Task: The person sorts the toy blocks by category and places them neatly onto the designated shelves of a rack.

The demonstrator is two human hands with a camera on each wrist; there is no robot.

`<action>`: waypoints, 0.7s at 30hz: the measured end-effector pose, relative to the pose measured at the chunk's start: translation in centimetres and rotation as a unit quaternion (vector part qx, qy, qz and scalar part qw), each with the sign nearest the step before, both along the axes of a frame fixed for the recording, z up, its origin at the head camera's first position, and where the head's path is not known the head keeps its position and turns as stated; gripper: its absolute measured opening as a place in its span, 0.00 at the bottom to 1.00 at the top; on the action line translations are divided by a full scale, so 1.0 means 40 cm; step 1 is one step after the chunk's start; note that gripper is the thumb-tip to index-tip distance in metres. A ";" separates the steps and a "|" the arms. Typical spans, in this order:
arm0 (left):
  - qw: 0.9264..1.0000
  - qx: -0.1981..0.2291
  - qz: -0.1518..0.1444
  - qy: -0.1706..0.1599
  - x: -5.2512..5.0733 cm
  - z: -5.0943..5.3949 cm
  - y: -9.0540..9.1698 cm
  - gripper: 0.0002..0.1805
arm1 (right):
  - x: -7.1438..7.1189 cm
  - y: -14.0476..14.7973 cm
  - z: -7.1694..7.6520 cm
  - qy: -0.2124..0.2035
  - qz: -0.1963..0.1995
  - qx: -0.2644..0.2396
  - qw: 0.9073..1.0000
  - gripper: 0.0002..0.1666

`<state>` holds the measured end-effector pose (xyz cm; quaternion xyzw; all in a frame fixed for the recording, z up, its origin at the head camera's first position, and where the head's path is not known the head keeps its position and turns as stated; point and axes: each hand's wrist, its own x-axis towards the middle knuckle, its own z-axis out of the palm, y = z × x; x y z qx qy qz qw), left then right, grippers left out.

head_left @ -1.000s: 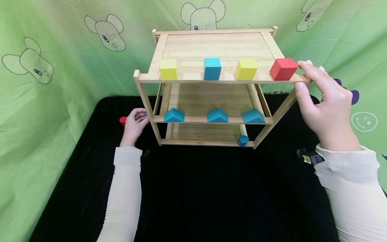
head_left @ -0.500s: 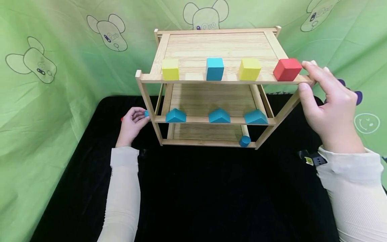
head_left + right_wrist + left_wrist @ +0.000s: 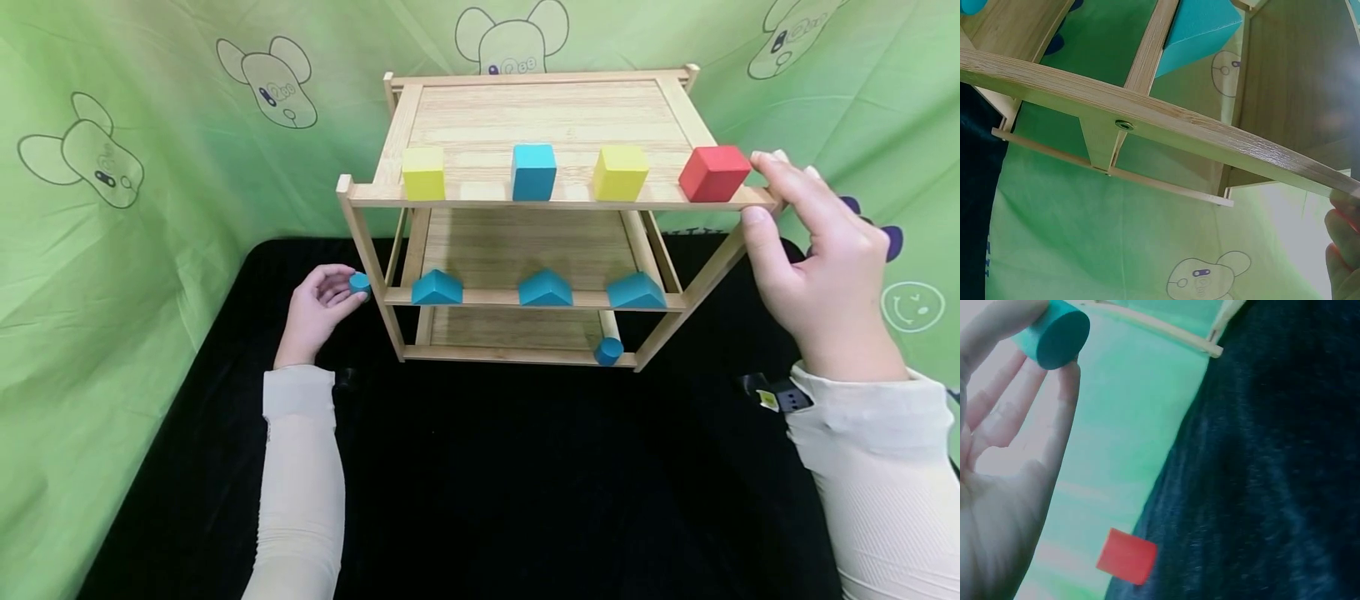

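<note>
Between thumb and fingertips my left hand point(image 3: 315, 312) pinches a blue cylinder point(image 3: 359, 282), just left of the wooden shelf rack's point(image 3: 555, 112) left front post. The left wrist view shows the cylinder point(image 3: 1063, 339) tipped, its round end facing the camera. A red cylinder point(image 3: 1127, 556) lies on the black cloth behind that hand; the hand hides it in the head view. My right hand point(image 3: 832, 267) grips the rack's top right front corner, thumb in front and fingers along the side, beside a red block point(image 3: 715, 174). Only part of its fingers point(image 3: 1342, 250) shows in the right wrist view.
Two yellow blocks point(image 3: 620, 173) and a blue block point(image 3: 533, 172) line the top shelf's front edge. Blue triangular blocks point(image 3: 545, 288) sit along the middle shelf; another blue cylinder point(image 3: 608, 351) is at the bottom right. Black cloth point(image 3: 540, 475) covers the table, with green fabric point(image 3: 172, 217) behind.
My left hand has moved slightly left, bringing the blue cylinder into view from behind the post and covering the red cylinder. The right hand keeps its grip on the rack corner.
</note>
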<state>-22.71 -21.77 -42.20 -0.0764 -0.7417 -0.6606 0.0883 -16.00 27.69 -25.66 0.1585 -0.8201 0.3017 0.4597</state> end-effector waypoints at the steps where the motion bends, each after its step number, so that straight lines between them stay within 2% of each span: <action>1: 1.000 0.000 -0.002 0.001 0.002 0.003 -0.002 0.22 | 0.000 0.000 0.000 0.000 0.000 -0.001 1.000 0.24; 14: 0.999 -0.029 -0.032 0.002 0.032 0.058 -0.030 0.23 | 0.000 -0.002 0.000 0.001 0.001 -0.002 1.000 0.24; 21: 0.998 -0.024 -0.046 0.020 0.051 0.087 -0.042 0.21 | -0.001 -0.001 0.000 0.001 0.002 -0.002 1.000 0.24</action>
